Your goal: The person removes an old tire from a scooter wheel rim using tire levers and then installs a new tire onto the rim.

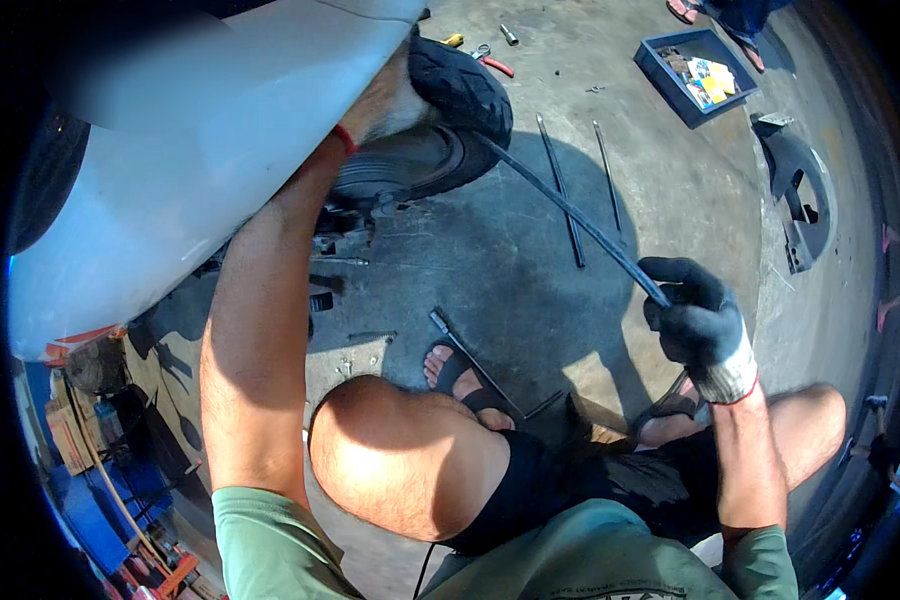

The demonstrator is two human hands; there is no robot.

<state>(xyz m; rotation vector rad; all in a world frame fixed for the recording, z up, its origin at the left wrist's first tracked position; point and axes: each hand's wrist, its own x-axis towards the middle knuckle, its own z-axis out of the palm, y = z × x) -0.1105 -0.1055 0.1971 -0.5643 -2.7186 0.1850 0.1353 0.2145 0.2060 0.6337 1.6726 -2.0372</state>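
Note:
My right hand (698, 318), in a black-palmed white work glove, is wrapped round the near end of a long dark pry bar (580, 218). The bar slants up and left, its far end against the rim edge of a black tyre (460, 90). My left arm reaches under the pale car fender (210, 130). My left hand (395, 100), also gloved, lies by the tyre and wheel (395, 165); its fingers are hidden. Two thin metal rods (560, 190) lie on the floor beyond the bar.
A blue-grey crate (692, 105) with small boxes stands at the far right. Red-handled pliers (496, 66) and a socket (510, 36) lie behind the tyre. An L-shaped wrench (480, 370) is by my sandalled foot. A curved dark metal shield (802, 195) lies right. Another person's feet show top right.

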